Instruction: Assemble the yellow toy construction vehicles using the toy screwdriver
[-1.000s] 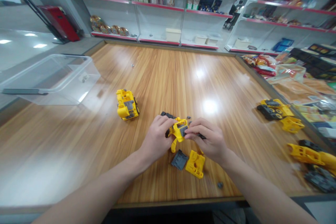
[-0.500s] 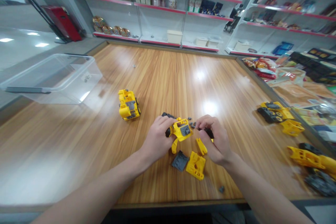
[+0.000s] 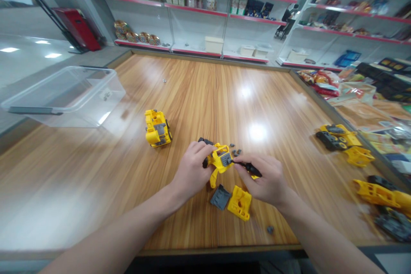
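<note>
My left hand (image 3: pixel 194 167) is closed around a yellow toy vehicle body (image 3: pixel 221 159) with a grey part on its face. In my right hand (image 3: pixel 265 177) is a small black screwdriver (image 3: pixel 252 168), its thin end pointing left at the grey part; whether it touches a screw is too small to tell. Just beyond lie several small grey pieces (image 3: pixel 236 152). Nearer me on the table are a dark grey panel (image 3: pixel 220 197) and a yellow panel (image 3: pixel 239 203). A yellow piece is mostly covered by my right hand.
Left of my hands stands a yellow toy truck (image 3: pixel 158 128), with a clear plastic bin (image 3: pixel 80 100) farther left. Two more yellow toy vehicles, one upper (image 3: pixel 340 137) and one lower (image 3: pixel 382 197), lie at the right. A grey bit (image 3: pixel 270 230) sits near the front edge.
My right hand has brought the screwdriver to the grey part of the toy body, its fingers now lower along the handle. My left hand stays nearly still.
</note>
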A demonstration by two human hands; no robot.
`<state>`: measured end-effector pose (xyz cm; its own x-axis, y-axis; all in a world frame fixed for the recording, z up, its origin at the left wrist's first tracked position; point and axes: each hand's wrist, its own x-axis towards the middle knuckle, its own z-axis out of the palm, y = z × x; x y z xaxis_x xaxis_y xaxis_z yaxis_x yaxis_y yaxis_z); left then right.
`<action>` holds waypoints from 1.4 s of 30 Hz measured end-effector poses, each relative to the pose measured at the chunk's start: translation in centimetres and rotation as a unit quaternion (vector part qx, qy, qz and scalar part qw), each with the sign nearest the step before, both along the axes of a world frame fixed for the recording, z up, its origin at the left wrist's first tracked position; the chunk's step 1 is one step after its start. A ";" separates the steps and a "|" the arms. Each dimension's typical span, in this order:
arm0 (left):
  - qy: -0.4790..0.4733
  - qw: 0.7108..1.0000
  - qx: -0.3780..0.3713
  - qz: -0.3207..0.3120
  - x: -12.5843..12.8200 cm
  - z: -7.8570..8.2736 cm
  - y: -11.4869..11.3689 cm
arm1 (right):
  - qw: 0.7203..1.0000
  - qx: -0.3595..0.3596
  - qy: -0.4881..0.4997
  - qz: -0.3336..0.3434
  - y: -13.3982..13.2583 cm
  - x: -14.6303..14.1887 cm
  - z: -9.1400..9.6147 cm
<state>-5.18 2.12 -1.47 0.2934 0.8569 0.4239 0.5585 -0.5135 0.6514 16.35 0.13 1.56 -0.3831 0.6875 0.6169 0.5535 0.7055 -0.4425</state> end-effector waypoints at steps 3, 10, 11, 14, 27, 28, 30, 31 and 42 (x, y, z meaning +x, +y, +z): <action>0.007 1.000 0.017 0.003 0.0 -0.2 0.1 | 1.000 0.005 -0.006 0.007 0.3 0.0 0.0; 0.035 0.999 0.040 0.001 -0.1 0.1 -0.1 | 0.999 0.022 -0.020 0.033 0.5 0.1 0.0; 0.042 0.998 0.041 -0.002 -0.1 0.2 -0.1 | 0.999 0.021 -0.025 0.035 0.5 0.1 0.0; 0.061 0.997 0.050 -0.004 -0.1 0.5 -0.2 | 0.999 0.010 -0.035 0.027 0.4 0.2 -0.2; 0.110 0.990 0.086 -0.002 -0.3 0.6 -0.3 | 0.996 -0.086 -0.012 0.029 0.4 0.1 -0.1; 0.110 0.990 0.085 -0.002 -0.3 0.5 -0.3 | 0.996 -0.089 -0.009 0.030 0.4 0.1 -0.2; 0.109 0.991 0.082 -0.003 -0.3 0.6 -0.3 | 0.996 -0.085 -0.003 0.027 0.5 0.2 -0.4; 0.107 0.991 0.081 -0.002 -0.3 0.6 -0.2 | 0.996 -0.081 -0.003 0.025 0.6 0.2 -0.5; 0.122 0.989 0.089 0.001 -0.4 0.7 -0.3 | 0.994 -0.093 -0.041 0.031 0.5 0.4 -0.5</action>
